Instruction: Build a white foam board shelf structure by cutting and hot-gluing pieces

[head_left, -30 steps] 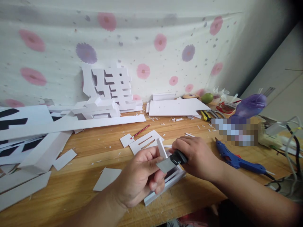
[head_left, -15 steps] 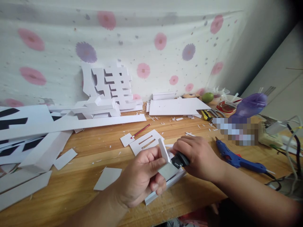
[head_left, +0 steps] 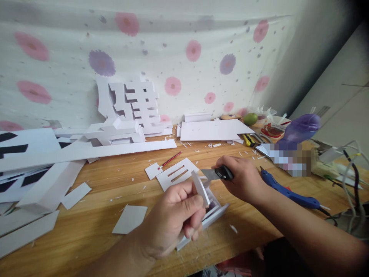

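Note:
My left hand (head_left: 177, 213) pinches a small white foam-board strip (head_left: 201, 189) upright between thumb and fingers. My right hand (head_left: 245, 175) is wrapped round the black handle of a utility knife (head_left: 224, 172). Its broad grey blade points left, just above and behind the strip's upper end; whether the two touch I cannot tell. Below my hands lies a white foam-board frame (head_left: 216, 216) with raised edges, partly hidden by my left hand. A flat board with two slots (head_left: 175, 173) lies behind them. A thin white sliver (head_left: 233, 229) rests on the table to the right.
A blue glue gun (head_left: 288, 192) lies right of my right hand. A red pencil (head_left: 170, 160) rests near a small white square. White lettering pieces (head_left: 135, 104) lean at the back, with a large white board (head_left: 213, 130) beside them. Scraps litter the wooden table (head_left: 95, 234).
The knife has moved up and away from the strip, its blade now showing in full. My left hand has tilted slightly. A white sliver now lies on the table at right.

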`<state>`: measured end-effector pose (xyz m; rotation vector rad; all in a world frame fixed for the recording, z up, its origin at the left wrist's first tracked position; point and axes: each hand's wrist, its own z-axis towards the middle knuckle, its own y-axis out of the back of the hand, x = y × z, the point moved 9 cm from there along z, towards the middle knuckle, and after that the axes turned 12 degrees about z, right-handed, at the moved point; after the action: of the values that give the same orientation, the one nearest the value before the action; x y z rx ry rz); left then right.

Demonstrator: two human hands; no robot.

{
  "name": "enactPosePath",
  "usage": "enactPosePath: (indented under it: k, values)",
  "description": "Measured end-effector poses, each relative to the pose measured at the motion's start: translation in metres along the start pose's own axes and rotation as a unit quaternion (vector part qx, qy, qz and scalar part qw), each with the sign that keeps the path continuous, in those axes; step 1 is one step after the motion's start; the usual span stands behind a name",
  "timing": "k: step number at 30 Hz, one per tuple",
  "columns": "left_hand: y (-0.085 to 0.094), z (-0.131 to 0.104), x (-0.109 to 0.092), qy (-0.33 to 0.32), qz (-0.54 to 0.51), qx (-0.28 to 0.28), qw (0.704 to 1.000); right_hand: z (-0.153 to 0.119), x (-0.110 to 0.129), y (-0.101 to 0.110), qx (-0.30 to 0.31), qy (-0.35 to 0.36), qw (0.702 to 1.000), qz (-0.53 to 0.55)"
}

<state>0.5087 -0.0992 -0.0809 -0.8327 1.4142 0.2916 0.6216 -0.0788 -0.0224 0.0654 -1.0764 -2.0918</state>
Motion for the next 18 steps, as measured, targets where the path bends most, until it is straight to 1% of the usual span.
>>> enactPosePath:
  k: [2, 4, 6, 8, 11, 15, 18]
  values:
    - [0.004, 0.002, -0.002, 0.001, -0.02, -0.012, 1.0, 0.0, 0.006, 0.001, 0.005, 0.006, 1.0, 0.013]
    - [0.005, 0.003, -0.001, 0.012, -0.038, -0.011, 0.999, -0.001, 0.017, -0.003, 0.026, 0.023, 0.999, 0.022]
    - [0.005, 0.003, 0.0, 0.02, -0.052, -0.009, 0.998, -0.002, 0.028, -0.007, 0.049, 0.037, 0.998, 0.027]
    - [0.003, 0.002, 0.001, 0.025, -0.059, -0.005, 0.998, -0.003, 0.033, -0.011, 0.063, 0.045, 0.997, 0.028]
    - [0.0, 0.0, 0.004, 0.029, -0.058, -0.005, 0.998, -0.003, 0.031, -0.012, 0.063, 0.042, 0.997, 0.021]
    - [-0.005, -0.001, 0.007, 0.034, -0.053, 0.014, 0.998, -0.004, 0.022, -0.011, 0.052, 0.029, 0.998, 0.016]
    - [-0.005, 0.0, 0.005, 0.024, -0.058, 0.02, 0.998, -0.005, 0.027, -0.011, 0.062, 0.046, 0.996, 0.032]
